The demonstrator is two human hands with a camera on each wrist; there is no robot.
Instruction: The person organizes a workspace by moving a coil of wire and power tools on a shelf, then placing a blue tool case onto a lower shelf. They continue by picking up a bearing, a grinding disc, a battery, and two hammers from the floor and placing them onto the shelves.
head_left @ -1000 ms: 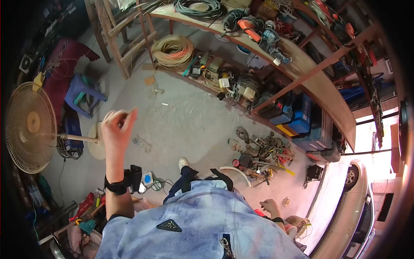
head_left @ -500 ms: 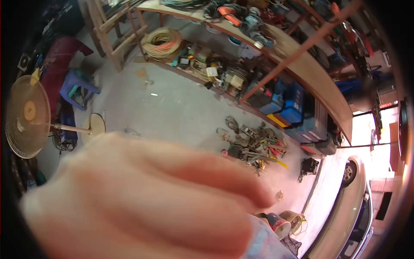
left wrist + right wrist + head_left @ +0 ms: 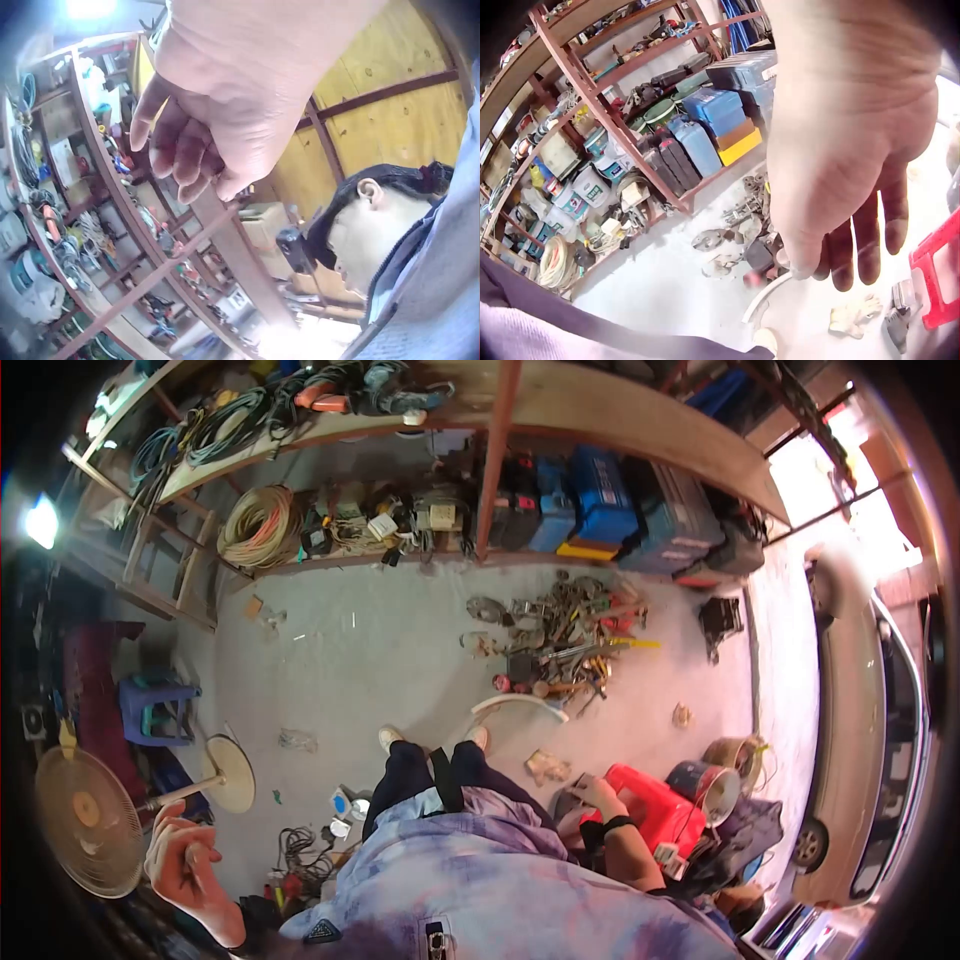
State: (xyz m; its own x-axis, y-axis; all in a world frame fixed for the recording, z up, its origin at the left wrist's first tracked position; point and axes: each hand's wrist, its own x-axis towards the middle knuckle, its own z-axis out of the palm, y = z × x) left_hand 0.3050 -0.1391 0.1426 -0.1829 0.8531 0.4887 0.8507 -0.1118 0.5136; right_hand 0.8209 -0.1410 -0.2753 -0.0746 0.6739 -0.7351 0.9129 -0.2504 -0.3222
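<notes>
the red plastic object (image 3: 655,810) sits on the floor, near right. beside it the right hand (image 3: 597,796) hangs with fingers loosely extended, small gaps between them, gripping nothing; i cannot tell if it touches. a pale glove (image 3: 548,767) lies left of it, the tool pile (image 3: 565,635) farther off. near left, the left hand (image 3: 188,863), fingers loosely bent and empty, is by the fan (image 3: 88,815).
</notes>
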